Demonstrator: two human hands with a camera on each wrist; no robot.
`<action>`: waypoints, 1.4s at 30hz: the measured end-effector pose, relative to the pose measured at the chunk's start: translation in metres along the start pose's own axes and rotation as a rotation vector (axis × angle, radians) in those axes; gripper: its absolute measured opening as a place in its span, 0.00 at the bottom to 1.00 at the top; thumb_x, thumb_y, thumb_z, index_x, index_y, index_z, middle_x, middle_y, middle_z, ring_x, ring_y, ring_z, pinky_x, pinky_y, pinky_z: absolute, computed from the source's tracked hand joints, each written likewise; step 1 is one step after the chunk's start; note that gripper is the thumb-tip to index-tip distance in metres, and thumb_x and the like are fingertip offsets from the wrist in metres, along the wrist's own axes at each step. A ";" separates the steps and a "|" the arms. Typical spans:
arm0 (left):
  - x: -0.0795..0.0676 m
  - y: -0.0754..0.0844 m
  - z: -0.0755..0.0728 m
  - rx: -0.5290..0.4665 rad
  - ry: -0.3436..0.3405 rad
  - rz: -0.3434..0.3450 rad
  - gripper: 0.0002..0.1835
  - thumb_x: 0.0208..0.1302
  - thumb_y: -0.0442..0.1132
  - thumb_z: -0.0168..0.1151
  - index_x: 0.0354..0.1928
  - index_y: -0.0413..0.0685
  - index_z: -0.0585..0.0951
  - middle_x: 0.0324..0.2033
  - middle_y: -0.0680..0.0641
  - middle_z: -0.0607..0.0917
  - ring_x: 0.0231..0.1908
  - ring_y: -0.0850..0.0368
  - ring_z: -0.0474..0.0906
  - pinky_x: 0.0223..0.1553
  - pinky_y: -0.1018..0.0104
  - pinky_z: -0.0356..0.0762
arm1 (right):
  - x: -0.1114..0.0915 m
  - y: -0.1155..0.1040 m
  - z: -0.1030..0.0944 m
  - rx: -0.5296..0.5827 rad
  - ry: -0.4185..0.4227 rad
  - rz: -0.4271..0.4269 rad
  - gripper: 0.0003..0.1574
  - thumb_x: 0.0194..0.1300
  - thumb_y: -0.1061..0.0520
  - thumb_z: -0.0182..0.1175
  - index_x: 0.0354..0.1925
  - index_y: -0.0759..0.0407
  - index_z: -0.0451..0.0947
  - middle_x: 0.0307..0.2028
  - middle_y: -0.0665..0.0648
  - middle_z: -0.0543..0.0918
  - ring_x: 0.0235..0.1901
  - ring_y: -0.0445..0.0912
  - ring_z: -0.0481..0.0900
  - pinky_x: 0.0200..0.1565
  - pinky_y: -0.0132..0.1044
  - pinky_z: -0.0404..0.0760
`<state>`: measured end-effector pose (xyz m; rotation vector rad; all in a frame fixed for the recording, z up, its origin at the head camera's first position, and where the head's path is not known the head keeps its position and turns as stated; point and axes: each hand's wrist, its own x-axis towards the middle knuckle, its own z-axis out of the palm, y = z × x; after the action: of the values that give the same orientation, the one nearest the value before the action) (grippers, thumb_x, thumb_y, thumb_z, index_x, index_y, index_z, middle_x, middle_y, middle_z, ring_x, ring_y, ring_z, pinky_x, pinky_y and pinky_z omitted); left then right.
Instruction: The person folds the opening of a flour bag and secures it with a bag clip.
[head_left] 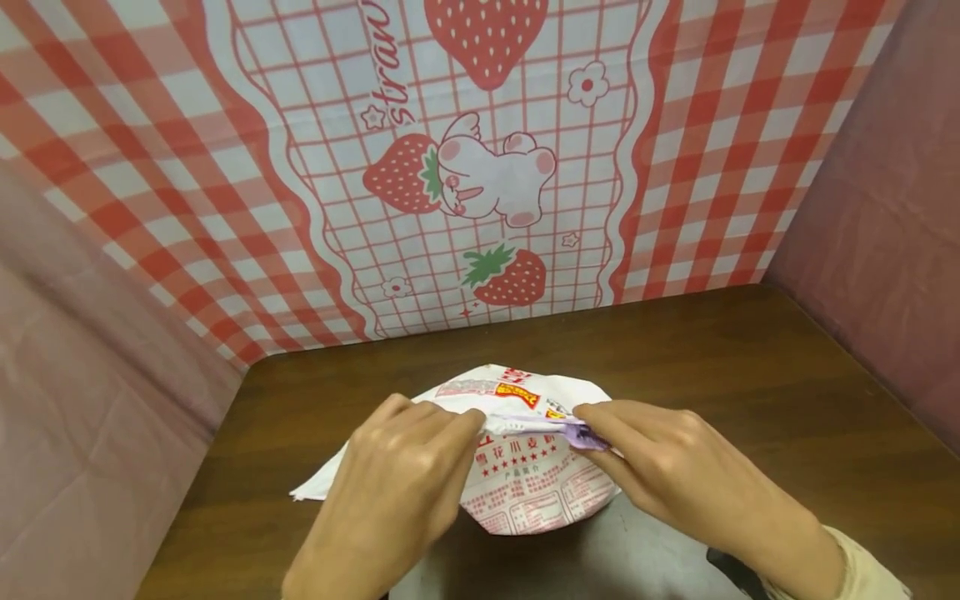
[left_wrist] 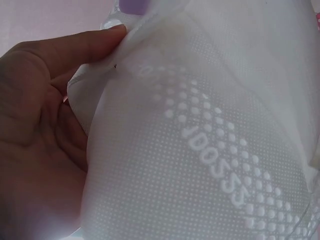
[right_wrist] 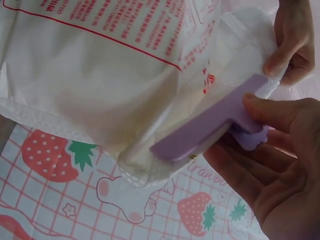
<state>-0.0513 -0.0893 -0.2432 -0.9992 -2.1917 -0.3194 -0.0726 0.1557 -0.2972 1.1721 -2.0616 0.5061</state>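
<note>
A white flour bag (head_left: 536,500) with red print is held up above the table, its top folded over. My left hand (head_left: 397,475) pinches one end of the fold between thumb and fingers; the left wrist view shows the white dotted side of the bag (left_wrist: 200,150) close up. At the fold's other end, my right hand (head_left: 675,458) grips a purple bag clip (right_wrist: 210,120). In the right wrist view, the clip's long bar lies across the bag's gathered edge, with the thumb on its handle. Whether the clip is fastened I cannot tell.
The brown wooden table (head_left: 750,383) spreads around the bag, with a grey surface (head_left: 645,558) at its front under the hands. A red-and-white strawberry cloth (head_left: 495,183) hangs behind, and pink cloths (head_left: 885,192) hang at both sides.
</note>
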 end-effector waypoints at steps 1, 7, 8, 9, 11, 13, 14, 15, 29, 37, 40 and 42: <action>-0.001 0.000 0.000 -0.002 -0.005 0.001 0.07 0.56 0.33 0.49 0.21 0.49 0.71 0.14 0.56 0.68 0.18 0.63 0.67 0.26 0.70 0.63 | 0.000 0.000 -0.001 0.009 -0.012 0.010 0.21 0.67 0.49 0.45 0.42 0.62 0.77 0.36 0.49 0.80 0.34 0.39 0.79 0.33 0.31 0.78; -0.006 -0.001 -0.004 -0.021 -0.029 0.008 0.03 0.54 0.36 0.55 0.30 0.48 0.78 0.21 0.55 0.76 0.26 0.62 0.74 0.34 0.66 0.67 | -0.001 0.004 -0.009 0.045 -0.092 0.067 0.24 0.62 0.45 0.53 0.51 0.56 0.74 0.41 0.46 0.78 0.40 0.37 0.76 0.39 0.27 0.76; -0.006 0.001 -0.005 -0.028 -0.015 0.013 0.03 0.54 0.36 0.55 0.31 0.47 0.78 0.23 0.54 0.77 0.28 0.61 0.75 0.35 0.65 0.67 | -0.002 0.005 -0.012 0.036 -0.119 0.094 0.26 0.62 0.43 0.53 0.53 0.55 0.72 0.43 0.45 0.78 0.41 0.37 0.76 0.41 0.27 0.75; -0.005 0.002 -0.006 -0.034 0.010 0.024 0.04 0.54 0.36 0.56 0.32 0.46 0.78 0.25 0.53 0.78 0.30 0.60 0.75 0.36 0.65 0.68 | -0.003 0.007 -0.014 0.030 -0.140 0.123 0.29 0.61 0.41 0.52 0.55 0.55 0.71 0.44 0.45 0.77 0.42 0.37 0.75 0.41 0.28 0.74; -0.004 0.005 -0.008 -0.052 0.080 0.066 0.05 0.55 0.35 0.56 0.32 0.44 0.79 0.28 0.52 0.80 0.33 0.58 0.76 0.38 0.64 0.69 | -0.007 0.010 -0.017 -0.001 -0.173 0.169 0.32 0.62 0.38 0.49 0.58 0.53 0.68 0.46 0.45 0.76 0.45 0.37 0.74 0.43 0.29 0.74; -0.003 0.007 -0.006 -0.061 0.160 0.125 0.05 0.56 0.34 0.55 0.32 0.43 0.79 0.30 0.51 0.81 0.35 0.57 0.77 0.38 0.64 0.69 | -0.012 0.012 -0.018 -0.031 -0.219 0.223 0.35 0.60 0.36 0.49 0.60 0.50 0.65 0.48 0.44 0.75 0.47 0.36 0.72 0.44 0.29 0.73; -0.004 0.008 -0.003 -0.059 0.194 0.152 0.05 0.57 0.34 0.54 0.32 0.42 0.80 0.30 0.50 0.81 0.35 0.56 0.77 0.38 0.64 0.70 | -0.014 0.013 -0.017 -0.042 -0.222 0.234 0.36 0.58 0.37 0.53 0.61 0.50 0.65 0.48 0.43 0.74 0.47 0.35 0.72 0.43 0.29 0.73; -0.005 0.008 -0.001 -0.051 0.225 0.183 0.06 0.57 0.34 0.54 0.32 0.42 0.80 0.31 0.50 0.82 0.36 0.55 0.77 0.38 0.64 0.70 | -0.017 0.014 -0.016 -0.045 -0.233 0.254 0.38 0.56 0.37 0.56 0.62 0.49 0.63 0.49 0.42 0.74 0.47 0.35 0.71 0.43 0.29 0.72; -0.046 0.008 0.031 -0.053 0.364 0.444 0.11 0.59 0.39 0.54 0.21 0.46 0.77 0.26 0.49 0.79 0.25 0.60 0.73 0.25 0.75 0.70 | -0.063 0.041 -0.006 -0.016 -0.353 0.502 0.56 0.46 0.35 0.64 0.68 0.43 0.48 0.57 0.46 0.68 0.52 0.40 0.69 0.44 0.43 0.75; -0.077 -0.008 0.054 -0.046 0.290 0.271 0.13 0.61 0.42 0.53 0.20 0.46 0.75 0.21 0.52 0.76 0.21 0.62 0.71 0.21 0.74 0.68 | -0.084 0.050 0.012 0.029 -0.397 0.495 0.55 0.47 0.34 0.63 0.67 0.45 0.49 0.58 0.47 0.68 0.53 0.42 0.70 0.45 0.42 0.75; -0.099 -0.020 0.061 0.003 0.180 0.106 0.15 0.62 0.49 0.52 0.24 0.48 0.77 0.21 0.54 0.75 0.20 0.62 0.70 0.19 0.72 0.66 | -0.088 0.050 0.020 0.074 -0.382 0.432 0.52 0.48 0.37 0.63 0.66 0.46 0.53 0.56 0.45 0.69 0.53 0.41 0.70 0.48 0.34 0.73; -0.113 -0.030 0.065 0.044 0.051 -0.015 0.16 0.63 0.53 0.49 0.34 0.50 0.78 0.26 0.54 0.77 0.25 0.61 0.72 0.24 0.68 0.70 | -0.090 0.049 0.026 0.117 -0.371 0.382 0.48 0.49 0.40 0.64 0.64 0.46 0.56 0.55 0.44 0.70 0.52 0.39 0.71 0.48 0.30 0.73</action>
<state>-0.0535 -0.1424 -0.3656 -0.9415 -2.1514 -0.2994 -0.0938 0.2169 -0.3807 0.9935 -2.6312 0.6321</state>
